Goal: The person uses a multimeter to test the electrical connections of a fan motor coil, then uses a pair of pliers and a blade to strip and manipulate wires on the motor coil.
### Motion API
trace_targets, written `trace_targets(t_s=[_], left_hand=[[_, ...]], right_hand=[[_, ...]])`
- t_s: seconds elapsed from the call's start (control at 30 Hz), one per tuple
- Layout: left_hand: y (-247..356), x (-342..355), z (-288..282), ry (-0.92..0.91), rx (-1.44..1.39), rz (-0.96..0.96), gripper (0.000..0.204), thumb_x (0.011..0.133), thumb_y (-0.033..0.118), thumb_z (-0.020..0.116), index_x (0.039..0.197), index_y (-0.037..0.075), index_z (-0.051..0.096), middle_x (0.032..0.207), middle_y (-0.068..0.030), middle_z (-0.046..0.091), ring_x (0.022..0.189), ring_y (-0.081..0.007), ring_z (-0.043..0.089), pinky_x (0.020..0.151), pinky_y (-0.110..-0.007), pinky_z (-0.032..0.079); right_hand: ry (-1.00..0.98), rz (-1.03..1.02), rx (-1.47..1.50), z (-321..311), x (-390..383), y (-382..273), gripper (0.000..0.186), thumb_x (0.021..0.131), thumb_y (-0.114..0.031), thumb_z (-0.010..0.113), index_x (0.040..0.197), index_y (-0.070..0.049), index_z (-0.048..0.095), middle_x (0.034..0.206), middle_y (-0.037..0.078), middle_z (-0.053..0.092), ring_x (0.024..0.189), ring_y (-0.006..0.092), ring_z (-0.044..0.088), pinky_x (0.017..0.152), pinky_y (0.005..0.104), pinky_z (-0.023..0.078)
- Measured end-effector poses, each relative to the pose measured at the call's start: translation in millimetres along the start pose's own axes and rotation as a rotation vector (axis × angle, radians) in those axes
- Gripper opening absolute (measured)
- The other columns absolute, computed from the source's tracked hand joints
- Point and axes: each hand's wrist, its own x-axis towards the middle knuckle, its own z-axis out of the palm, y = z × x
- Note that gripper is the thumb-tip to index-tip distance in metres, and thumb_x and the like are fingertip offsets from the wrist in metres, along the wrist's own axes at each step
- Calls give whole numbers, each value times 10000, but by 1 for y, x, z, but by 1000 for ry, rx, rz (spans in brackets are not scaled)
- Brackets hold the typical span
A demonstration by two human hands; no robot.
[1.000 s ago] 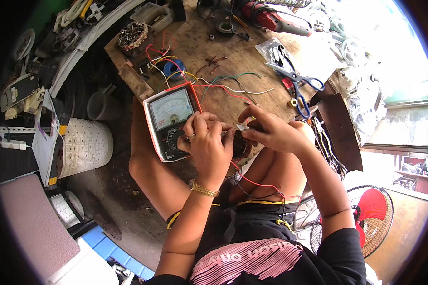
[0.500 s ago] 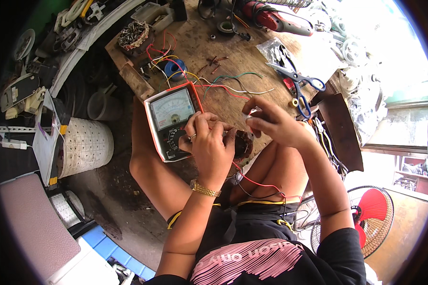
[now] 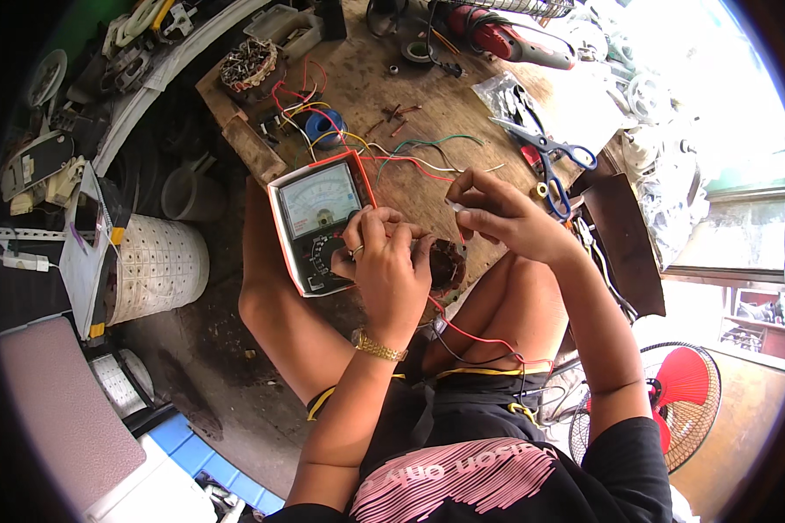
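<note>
My left hand [image 3: 388, 270] curls its fingers over the lower right of an analog multimeter [image 3: 310, 202] in an orange-edged case, gripping something partly hidden at a dark round part with copper windings [image 3: 447, 266]. Just above that part, my right hand [image 3: 506, 222] pinches a small pale flat piece [image 3: 453, 206] between thumb and fingers. A red test lead [image 3: 481, 338] runs down across my lap. Coloured wires [image 3: 423, 161] and a blue spool [image 3: 325, 129] lie beyond the meter.
The wooden table [image 3: 410, 105] holds blue-handled scissors [image 3: 556, 161], a red power tool [image 3: 506, 39], a container of small parts [image 3: 249, 65] and a plastic box [image 3: 283, 33]. A white bucket [image 3: 161, 270] stands left; a red fan [image 3: 672, 392] stands lower right; cluttered parts line both sides.
My right hand has moved slightly up and right from the left hand, uncovering more of the copper-wound part. The meter has shifted slightly rightward; my left hand stays nearly in place.
</note>
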Motion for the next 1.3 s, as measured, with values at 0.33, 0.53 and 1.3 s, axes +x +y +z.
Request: trace_targets(t_s=[0.33, 0.53, 1.3], left_hand=[[-2, 2, -4, -65, -11, -46, 133, 799, 113, 820, 863, 48, 723, 1121, -91, 585, 1166, -323, 485, 974, -464, 384], [-2, 3, -3, -72, -29, -39, 156, 791, 85, 822, 866, 19, 702, 1163, -101, 585, 1190, -328, 479, 990, -472, 382], [-6, 1, 1, -51, -26, -8, 144, 842, 144, 799, 884, 26, 727, 1137, -108, 572, 1181, -315, 477, 992, -466, 387]], right_hand=[[-334, -163, -599, -18, 26, -8, 396, 905, -133, 747, 1217, -37, 522, 746, 107, 660, 716, 224, 602, 703, 378, 462], [-410, -177, -594, -20, 36, -2, 370, 892, -156, 757, 1186, -56, 554, 740, 107, 667, 691, 253, 602, 661, 399, 438], [190, -365, -777, 4, 25, 15, 183, 937, -110, 621, 1119, -88, 624, 891, 169, 722, 832, 342, 719, 697, 466, 545]])
